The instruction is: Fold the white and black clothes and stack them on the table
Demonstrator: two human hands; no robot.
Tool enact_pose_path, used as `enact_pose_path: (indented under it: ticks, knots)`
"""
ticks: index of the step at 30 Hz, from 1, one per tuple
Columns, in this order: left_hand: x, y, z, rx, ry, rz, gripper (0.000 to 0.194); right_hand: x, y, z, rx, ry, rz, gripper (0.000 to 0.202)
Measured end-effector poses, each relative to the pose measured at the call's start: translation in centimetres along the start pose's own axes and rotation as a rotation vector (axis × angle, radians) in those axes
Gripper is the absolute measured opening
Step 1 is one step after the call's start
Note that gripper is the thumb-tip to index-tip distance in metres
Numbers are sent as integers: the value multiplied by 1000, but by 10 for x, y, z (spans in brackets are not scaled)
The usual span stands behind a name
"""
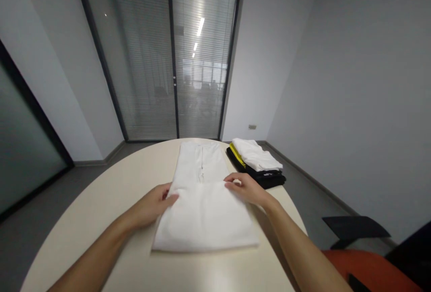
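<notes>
A white garment [205, 220] lies on the table in front of me, its near part folded up over the far part. A short line like a zipper or placket runs down the middle of the far part. My left hand [156, 202] grips the garment's left edge, thumb on top and fingers curled at the side, partly hidden. On the right, my right hand [247, 188] pinches the corner of the folded-over layer between thumb and fingers.
A stack of folded clothes [257, 155], white on top with yellow and black below, sits at the right edge of the round cream table [134, 179]. An orange chair [367, 269] with a black armrest stands at lower right. Glass doors with blinds [202, 103] are beyond.
</notes>
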State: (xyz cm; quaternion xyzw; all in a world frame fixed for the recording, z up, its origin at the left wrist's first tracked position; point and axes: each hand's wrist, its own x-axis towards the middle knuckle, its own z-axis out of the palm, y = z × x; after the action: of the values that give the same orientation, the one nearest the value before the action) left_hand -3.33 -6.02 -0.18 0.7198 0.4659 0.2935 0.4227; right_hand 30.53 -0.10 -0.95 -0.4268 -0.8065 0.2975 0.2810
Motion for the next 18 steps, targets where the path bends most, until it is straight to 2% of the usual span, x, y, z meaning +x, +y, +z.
enact_pose_path:
  ticks: [2,3,5,9,13,18]
  knots:
    - [11,-15,5,76,231,-8,42,10,8,6,-108,145,-44,31]
    - [15,-23,7,136,306,-5,43,15,13,10,-152,183,-57,30]
    - [22,-37,12,242,342,6,39,22,24,19,-206,187,-59,28]
    - [28,-47,18,403,267,-38,31,28,41,33,-255,108,-61,27]
    - [24,-38,15,479,213,-90,26,26,42,32,-270,28,3,28]
    - [3,-26,4,329,-95,-87,21,13,24,18,-173,-221,177,41]
